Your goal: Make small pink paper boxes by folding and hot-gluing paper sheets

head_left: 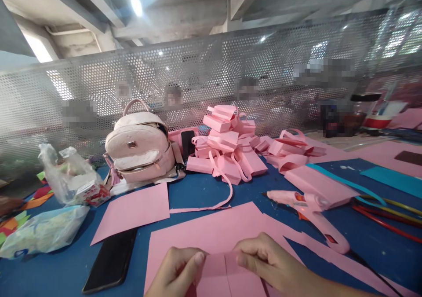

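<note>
Low in the head view, a folded piece of pink paper [216,274] is pinched at its upper edge by both hands. My left hand [180,270] has its thumb on the left side of the paper, fingers curled behind. On the right side, my right hand [263,259] grips with thumb and bent forefinger. A seam runs down the paper between the thumbs. Beneath lies a larger pink sheet [168,248]. To the right of my hands, a pink hot glue gun [308,209] rests on its side, nozzle pointing left.
A heap of folded pink paper pieces [227,143] stands beyond my hands, beside a cream backpack [141,147]. A black phone [110,262] lies at left under a pink sheet [138,213]. Plastic bags [46,231] sit farther left. A perforated metal screen [204,68] closes the blue table's [154,235] far side.
</note>
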Action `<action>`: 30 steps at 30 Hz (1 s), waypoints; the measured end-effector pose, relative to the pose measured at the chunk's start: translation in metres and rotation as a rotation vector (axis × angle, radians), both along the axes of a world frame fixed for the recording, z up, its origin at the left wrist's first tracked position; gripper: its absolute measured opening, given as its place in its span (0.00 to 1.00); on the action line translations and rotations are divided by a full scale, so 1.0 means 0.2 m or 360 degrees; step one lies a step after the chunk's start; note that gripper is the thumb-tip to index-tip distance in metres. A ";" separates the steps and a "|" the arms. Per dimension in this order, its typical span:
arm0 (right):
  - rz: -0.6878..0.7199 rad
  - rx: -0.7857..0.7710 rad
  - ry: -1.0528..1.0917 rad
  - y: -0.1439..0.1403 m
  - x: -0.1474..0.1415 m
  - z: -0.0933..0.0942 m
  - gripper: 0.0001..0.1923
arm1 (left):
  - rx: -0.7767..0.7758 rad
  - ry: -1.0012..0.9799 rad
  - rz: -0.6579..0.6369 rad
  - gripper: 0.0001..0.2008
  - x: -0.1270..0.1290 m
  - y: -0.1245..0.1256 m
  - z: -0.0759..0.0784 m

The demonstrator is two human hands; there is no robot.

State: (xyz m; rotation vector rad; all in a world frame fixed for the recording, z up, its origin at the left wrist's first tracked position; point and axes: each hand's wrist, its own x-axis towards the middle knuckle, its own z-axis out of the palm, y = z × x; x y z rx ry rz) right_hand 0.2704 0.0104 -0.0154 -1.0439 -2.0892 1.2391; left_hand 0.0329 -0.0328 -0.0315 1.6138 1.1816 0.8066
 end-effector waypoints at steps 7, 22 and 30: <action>0.0012 -0.0062 0.0063 -0.01 0.01 -0.02 0.31 | -0.0014 -0.0058 -0.0090 0.33 -0.01 0.02 -0.05; -0.0007 -0.0030 0.0077 -0.02 0.00 0.00 0.31 | -0.0153 -0.0244 -0.0216 0.36 -0.02 0.00 0.00; 0.0093 -0.0008 0.0024 -0.03 0.00 0.05 0.31 | -0.0335 -0.0312 -0.0192 0.32 0.00 0.00 0.01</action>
